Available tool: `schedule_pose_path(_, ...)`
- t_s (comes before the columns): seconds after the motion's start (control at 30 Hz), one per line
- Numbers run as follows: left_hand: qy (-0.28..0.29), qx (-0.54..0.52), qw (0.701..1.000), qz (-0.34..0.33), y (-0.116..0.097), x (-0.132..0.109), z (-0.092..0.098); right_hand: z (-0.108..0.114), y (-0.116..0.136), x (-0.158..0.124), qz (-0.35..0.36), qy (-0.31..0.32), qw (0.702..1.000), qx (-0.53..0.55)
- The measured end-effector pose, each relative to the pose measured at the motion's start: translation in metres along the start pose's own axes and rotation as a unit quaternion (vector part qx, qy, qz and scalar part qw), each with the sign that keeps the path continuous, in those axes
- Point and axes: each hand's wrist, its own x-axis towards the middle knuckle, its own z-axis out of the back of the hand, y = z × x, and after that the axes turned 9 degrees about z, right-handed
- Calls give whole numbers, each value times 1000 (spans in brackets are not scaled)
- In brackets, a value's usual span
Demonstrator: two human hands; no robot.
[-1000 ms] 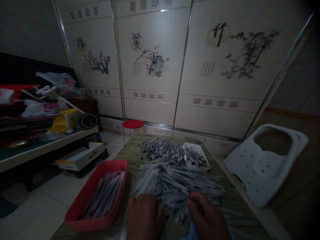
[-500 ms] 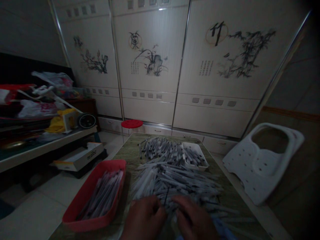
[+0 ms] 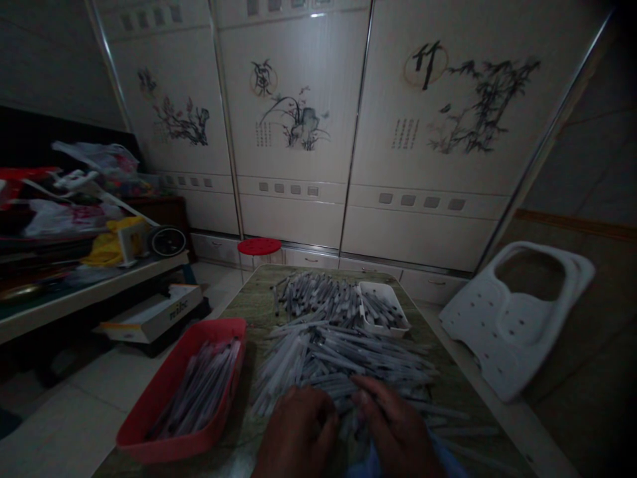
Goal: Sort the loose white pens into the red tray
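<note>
Slender tubes (image 3: 361, 355) lie heaped at lower centre of the frame, directly beyond the hands. Compared with one second earlier, the left hand (image 3: 297, 435) and right hand (image 3: 391, 428) stand closer together, leaving a narrow gap. A thin dark rod, seen standing between them half a second ago, no longer shows there. Fixed surroundings sit slightly further left in the view; the contents of the red basin (image 3: 169, 449) appear unchanged.

Materials: the tubes are straight, narrow, greyish and translucent, several with dark ends. They fan out at the left of the near heap and cross one another elsewhere. A second pile, farther off, adjoins a shallow white tray (image 3: 389, 330), rectangular with rounded corners, also holding tubes. The basin, lower left, is deep, smooth-walled and oblong; its tubes lie roughly parallel. The worktop (image 3: 249, 309) has a greenish, streaked surface.

Grip: the left fingers are curled, thumb near forefinger; whether anything is held cannot be told. The right thumb and forefinger are drawn near each other; a pinched tube cannot be confirmed in the dim light. Loose tubes also lie right of the right hand, beside a blue sleeve (image 3: 450, 458).
</note>
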Motion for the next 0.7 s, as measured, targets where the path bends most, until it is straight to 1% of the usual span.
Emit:
schedule_pose_path(0.1, 5, 107, 994, -4, 0, 1, -7, 12, -3, 5, -89, -16, 994, 62)
schedule_pose_path(0.17, 6, 154, 988, 7, 0, 3, -11, 19, -5, 8, -123, -27, 988, 87)
schedule_pose_path(0.23, 2, 177, 984, 15, 0, 4, -13, 24, -7, 11, -139, -44, 984, 100)
schedule_pose_path(0.33, -2, 177, 984, 15, 0, 6, -14, 27, -7, 13, -147, -66, 981, 109)
schedule_pose_path(0.5, -19, 174, 984, 25, 10, 8, -13, 28, -6, 10, -163, -134, 975, 75)
schedule_pose_path(0.6, -51, 154, 986, 27, 17, 9, -5, 27, -6, 9, -174, -142, 971, 82)
schedule_pose_path(0.7, -95, 116, 988, 37, 20, 9, 8, 25, -5, 10, -177, -151, 968, 94)
